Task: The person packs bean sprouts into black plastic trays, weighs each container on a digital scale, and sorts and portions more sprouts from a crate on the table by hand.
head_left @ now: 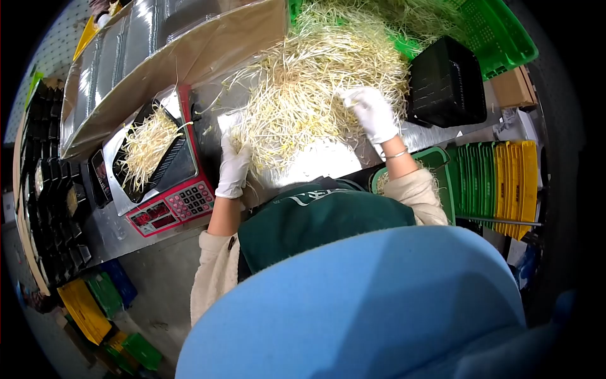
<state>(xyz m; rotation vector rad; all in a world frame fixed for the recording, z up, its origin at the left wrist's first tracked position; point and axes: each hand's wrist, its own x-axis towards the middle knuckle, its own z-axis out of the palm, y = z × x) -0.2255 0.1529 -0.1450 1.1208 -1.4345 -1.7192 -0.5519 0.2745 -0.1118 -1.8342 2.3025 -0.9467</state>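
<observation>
A large loose pile of bean sprouts [303, 95] spreads over the metal table in front of me. My left hand [233, 167], in a white glove, is at the pile's left edge, with thumb and fingers apart beside the sprouts. My right hand [374, 115], also gloved, reaches into the pile's right side. Its fingers are curled together on some sprouts, and the fingertips are partly hard to make out. Left of my left hand, a red scale [192, 201] bears a black tray [169, 165] with a heap of sprouts in it.
A black container [447, 82] stands right of the pile, before a green crate [505, 38]. A cardboard box [189, 60] with clear-wrapped trays lies at upper left. Stacked black trays [53, 208] line the left. Green and yellow baskets [495, 183] stand at right, near a green bin [445, 183].
</observation>
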